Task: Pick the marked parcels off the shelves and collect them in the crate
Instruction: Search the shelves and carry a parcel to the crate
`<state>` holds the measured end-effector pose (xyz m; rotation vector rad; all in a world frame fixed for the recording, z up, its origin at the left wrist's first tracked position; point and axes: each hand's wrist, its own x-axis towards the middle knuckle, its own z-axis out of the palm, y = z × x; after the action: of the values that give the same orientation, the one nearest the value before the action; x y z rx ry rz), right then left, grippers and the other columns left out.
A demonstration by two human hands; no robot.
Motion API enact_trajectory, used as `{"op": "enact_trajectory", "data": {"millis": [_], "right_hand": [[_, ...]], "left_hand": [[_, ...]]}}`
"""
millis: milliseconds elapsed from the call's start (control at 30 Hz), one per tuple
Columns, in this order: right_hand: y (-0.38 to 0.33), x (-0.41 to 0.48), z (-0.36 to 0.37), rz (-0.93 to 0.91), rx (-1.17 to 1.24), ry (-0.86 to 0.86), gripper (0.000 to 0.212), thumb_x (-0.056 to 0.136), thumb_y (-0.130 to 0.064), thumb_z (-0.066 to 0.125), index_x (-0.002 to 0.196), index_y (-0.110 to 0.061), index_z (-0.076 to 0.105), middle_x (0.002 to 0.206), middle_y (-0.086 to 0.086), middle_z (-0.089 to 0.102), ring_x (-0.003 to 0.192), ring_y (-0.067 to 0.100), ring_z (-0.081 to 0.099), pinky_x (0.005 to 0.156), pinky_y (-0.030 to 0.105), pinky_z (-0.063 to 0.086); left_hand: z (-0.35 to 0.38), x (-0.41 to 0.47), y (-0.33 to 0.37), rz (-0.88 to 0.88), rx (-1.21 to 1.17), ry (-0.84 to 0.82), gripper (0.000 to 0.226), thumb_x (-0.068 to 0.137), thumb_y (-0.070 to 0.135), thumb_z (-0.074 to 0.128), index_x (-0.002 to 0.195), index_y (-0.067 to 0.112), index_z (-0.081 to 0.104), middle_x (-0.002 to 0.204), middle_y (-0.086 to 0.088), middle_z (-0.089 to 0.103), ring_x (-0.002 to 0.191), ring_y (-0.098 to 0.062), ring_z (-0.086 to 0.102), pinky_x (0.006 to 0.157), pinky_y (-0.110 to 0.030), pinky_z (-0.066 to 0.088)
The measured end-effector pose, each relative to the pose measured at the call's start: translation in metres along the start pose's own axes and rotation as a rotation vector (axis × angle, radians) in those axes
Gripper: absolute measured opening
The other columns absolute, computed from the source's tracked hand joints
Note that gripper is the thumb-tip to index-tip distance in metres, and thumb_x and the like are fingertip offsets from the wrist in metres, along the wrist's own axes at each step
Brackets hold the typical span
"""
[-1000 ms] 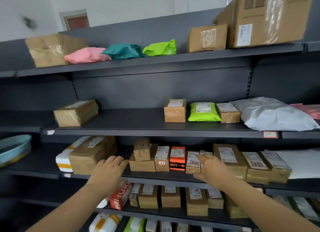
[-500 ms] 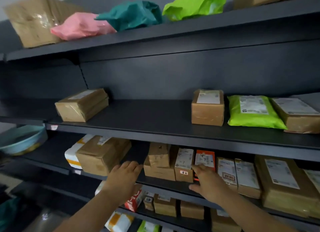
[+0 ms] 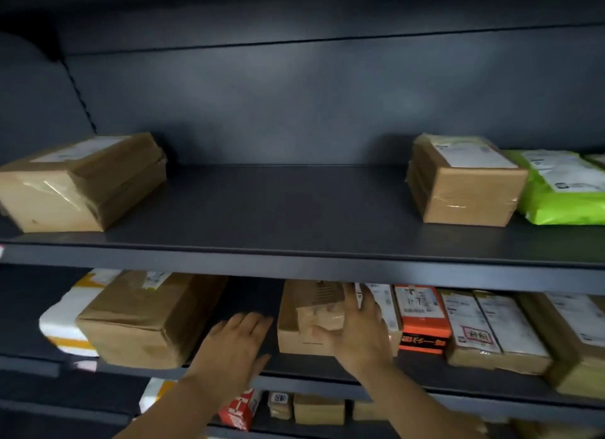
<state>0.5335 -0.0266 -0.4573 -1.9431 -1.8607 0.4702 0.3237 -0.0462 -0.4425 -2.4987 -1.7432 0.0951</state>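
The right hand (image 3: 357,334) is on a small brown box (image 3: 322,317) just right of the frame's centre, low down. This box sits on top of a larger brown box (image 3: 291,334) on the lower shelf (image 3: 425,373). The thumb lies across the small box's lower front and the fingers (image 3: 363,301) run almost straight up its right side. The blur makes it impossible to tell whether they truly have hold of it. The left hand (image 3: 235,343) is flat and relaxed with its fingers straight and close together. It holds nothing and hovers over the dark gap between that stack and a big brown box (image 3: 147,317) to the left. A white and yellow parcel (image 3: 62,324) sits beside the big box at the lower left edge. Right of the stack stand a white-labelled parcel (image 3: 386,304), an orange box (image 3: 422,317) and a row of labelled brown parcels (image 3: 491,330). On the upper shelf (image 3: 294,209), a taped brown box (image 3: 82,183) lies at the left. Another brown box (image 3: 465,183) touches a green bag (image 3: 563,190) at the right edge. At the bottom, a red and white carton (image 3: 240,409) and small brown boxes (image 3: 319,412) sit on a lower level.
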Motion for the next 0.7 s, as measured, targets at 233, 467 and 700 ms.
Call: {"op": "enact_trajectory", "data": {"millis": [233, 467, 700], "right_hand": [[-0.030, 0.027, 0.047, 0.216, 0.036, 0.083, 0.109, 0.070, -0.072, 0.061, 0.148, -0.022, 0.003, 0.152, 0.012, 0.013, 0.140, 0.033, 0.021, 0.112, 0.047, 0.031], [-0.018, 0.010, 0.060, 0.154, 0.259, 0.194, 0.120, 0.056, -0.046, 0.084, 0.146, -0.022, 0.008, 0.131, 0.001, 0.033, 0.119, 0.019, 0.041, 0.099, 0.036, 0.047], [0.001, -0.035, 0.055, -0.160, -0.013, 0.200, 0.114, 0.049, -0.039, 0.088, 0.141, -0.020, 0.023, 0.131, -0.002, 0.038, 0.120, 0.014, 0.043, 0.085, 0.030, 0.056]], "left_hand": [[0.056, 0.013, -0.049, 0.120, 0.025, 0.121, 0.072, 0.037, 0.047, 0.089, 0.103, 0.026, 0.071, 0.095, 0.008, 0.069, 0.079, -0.010, 0.068, 0.058, -0.025, 0.056], [0.056, 0.008, -0.055, 0.073, -0.064, 0.239, 0.057, 0.059, 0.034, 0.086, 0.113, 0.023, 0.067, 0.102, 0.006, 0.069, 0.087, -0.011, 0.067, 0.064, -0.025, 0.056], [0.018, 0.005, 0.001, -0.245, -0.955, -0.112, 0.066, 0.092, 0.049, 0.046, 0.147, 0.027, 0.018, 0.137, 0.006, 0.049, 0.114, -0.005, 0.049, 0.095, -0.023, 0.039]]}}
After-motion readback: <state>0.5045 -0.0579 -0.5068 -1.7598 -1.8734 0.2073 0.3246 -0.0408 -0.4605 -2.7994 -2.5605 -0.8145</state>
